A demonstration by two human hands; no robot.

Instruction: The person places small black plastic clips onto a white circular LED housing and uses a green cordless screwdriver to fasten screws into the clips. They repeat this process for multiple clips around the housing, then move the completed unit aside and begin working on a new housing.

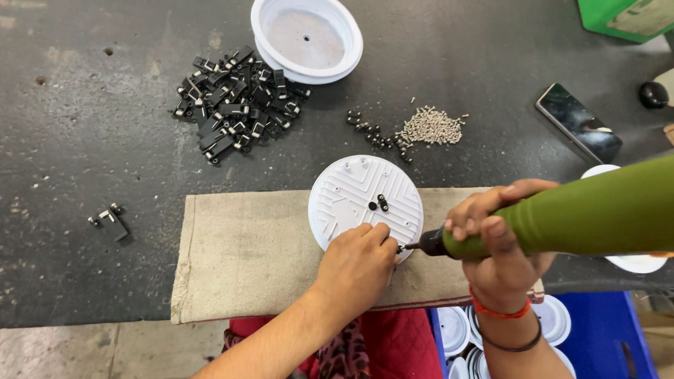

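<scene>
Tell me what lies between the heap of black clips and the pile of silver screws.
In the head view, a few small black parts lie between the black clips and the silver screws, close beside the screws; otherwise the dark table is bare.

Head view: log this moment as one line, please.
left hand: steadies white round disc on cloth mat | right hand: grips green electric screwdriver, tip at disc edge | nearby: screw pile, black clips
</scene>
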